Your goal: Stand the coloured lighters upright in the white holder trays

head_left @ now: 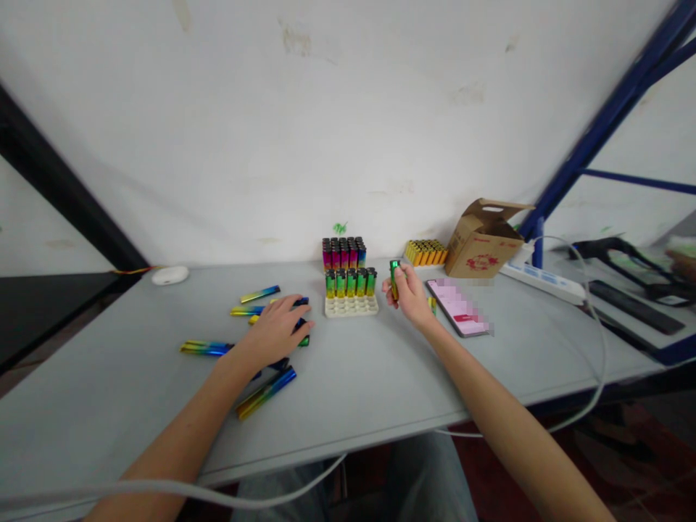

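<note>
My right hand [409, 293] is closed around a green-and-yellow lighter [394, 281], which stands nearly upright between thumb and fingers. My left hand [278, 328] hovers over or rests on loose lighters at the left, its fingers spread; I cannot tell whether it touches them. Among these are a yellow-to-blue lighter [266, 394] and another [259, 293]. Between my hands sits a white tray [351, 310] with holes. Green-and-yellow lighters [351, 283] stand upright in its back part, and several front holes show bare.
Behind the tray stand pink-and-blue lighters [344, 254]. Further right are yellow cylinders [427, 252] in rows, an open cardboard box [481, 243] and a phone [457, 308]. A power strip [544, 283] with a white cable lies at the right; a white case [170, 275] lies at the back left.
</note>
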